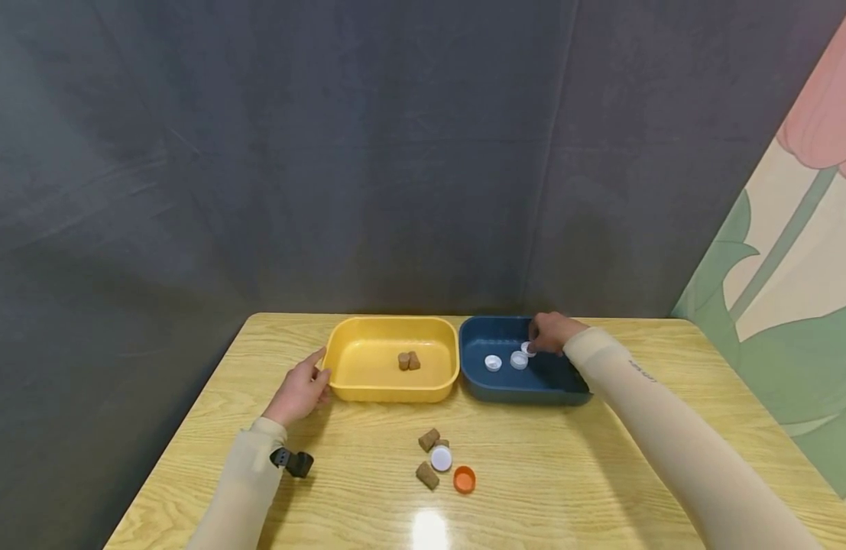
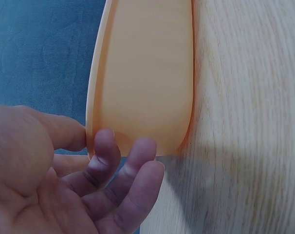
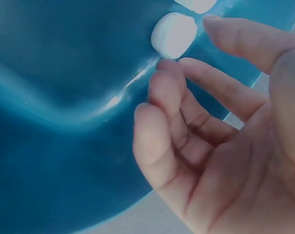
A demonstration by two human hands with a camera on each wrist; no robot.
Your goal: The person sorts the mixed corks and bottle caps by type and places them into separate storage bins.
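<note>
My left hand (image 1: pixel 303 388) is at the left end of a yellow tray (image 1: pixel 354 394). In the left wrist view its thumb and index finger (image 2: pixel 69 165) hold the tray's rim, the other fingers bent beside the end wall. My right hand (image 1: pixel 555 332) reaches into the blue tray (image 1: pixel 526 396). Its thumb and fingers stand apart in the right wrist view, with fingertips right at a white bottle cap (image 3: pixel 174 35). Two more white caps, one left (image 1: pixel 493 363) and one nearer the middle (image 1: pixel 519 360), lie in the blue tray. Two corks (image 1: pixel 409 360) lie in the yellow one.
On the wooden table (image 1: pixel 367 489) in front of the trays lie a cork (image 1: pixel 429 438), another cork (image 1: pixel 427 475), a partly hidden brown piece, a white cap (image 1: pixel 441 458) and an orange cap (image 1: pixel 465 480). A dark curtain (image 1: pixel 395 153) hangs behind the table.
</note>
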